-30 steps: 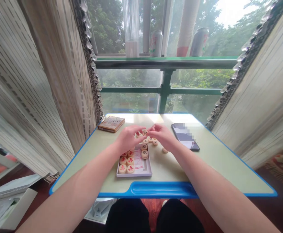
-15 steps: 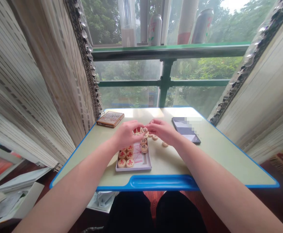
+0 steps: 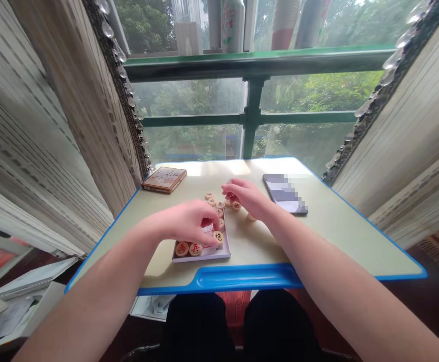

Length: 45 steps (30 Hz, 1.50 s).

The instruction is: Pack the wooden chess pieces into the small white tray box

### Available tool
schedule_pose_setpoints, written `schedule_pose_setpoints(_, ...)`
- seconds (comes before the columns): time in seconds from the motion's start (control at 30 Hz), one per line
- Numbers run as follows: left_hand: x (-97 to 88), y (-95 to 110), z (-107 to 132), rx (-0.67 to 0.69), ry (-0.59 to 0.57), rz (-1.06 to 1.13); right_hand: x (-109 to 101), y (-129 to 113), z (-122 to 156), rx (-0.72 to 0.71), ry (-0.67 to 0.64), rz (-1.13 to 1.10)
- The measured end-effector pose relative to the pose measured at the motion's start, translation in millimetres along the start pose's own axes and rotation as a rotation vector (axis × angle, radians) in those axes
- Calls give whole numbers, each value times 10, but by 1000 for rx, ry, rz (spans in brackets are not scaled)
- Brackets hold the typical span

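Observation:
My left hand (image 3: 187, 223) is over the shallow box tray (image 3: 204, 258), its thumb and fingertips pinching a Chinese chess piece (image 3: 218, 237) with a dark character. Red-marked pieces sit in the tray's near left corner, among them one red piece (image 3: 182, 249) and another (image 3: 195, 249). A column of dark-marked pieces runs along the tray's right side, partly behind my left fingers. Just beyond, my right hand (image 3: 242, 195) hovers with loosely bent fingers and no piece visible in them. Below it lie loose pieces, including one round piece (image 3: 236, 205).
A flat brown box (image 3: 165, 180) lies at the table's back left. The phone (image 3: 285, 193) rests to the right of my right hand. A blue molded trough (image 3: 247, 276) lines the near table edge. Cans and cups stand on the window ledge.
My left hand has come down and nearer with the piece, toward the tray's near right part. My right hand has parted from it and stays over the loose pieces. The view has tilted slightly.

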State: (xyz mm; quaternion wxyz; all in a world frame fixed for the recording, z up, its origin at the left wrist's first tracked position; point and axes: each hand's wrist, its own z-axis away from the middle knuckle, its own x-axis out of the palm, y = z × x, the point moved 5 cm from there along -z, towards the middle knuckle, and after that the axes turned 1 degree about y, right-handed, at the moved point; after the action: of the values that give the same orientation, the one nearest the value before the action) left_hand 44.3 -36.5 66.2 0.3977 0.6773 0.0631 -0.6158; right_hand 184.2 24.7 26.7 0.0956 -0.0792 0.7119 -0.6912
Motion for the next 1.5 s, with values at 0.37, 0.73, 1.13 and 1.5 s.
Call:
schedule_pose_setpoints(0.37, 22, -53, 15, -1, 15, -93, 61, -124, 36, -33, 44, -81)
schedule_pose_setpoints(0.73, 66, -71, -4, 30, 0, -19, 100, -186, 117, -23, 20, 62)
schedule_pose_setpoints(1.13, 85, -53, -21, 101, 62, -8, 210, -354, 260, -255, -117, 569)
schedule_pose_setpoints(1.5, 89, -67, 3, -1, 35, -150, 345, -302, 353, -333, -429, 924)
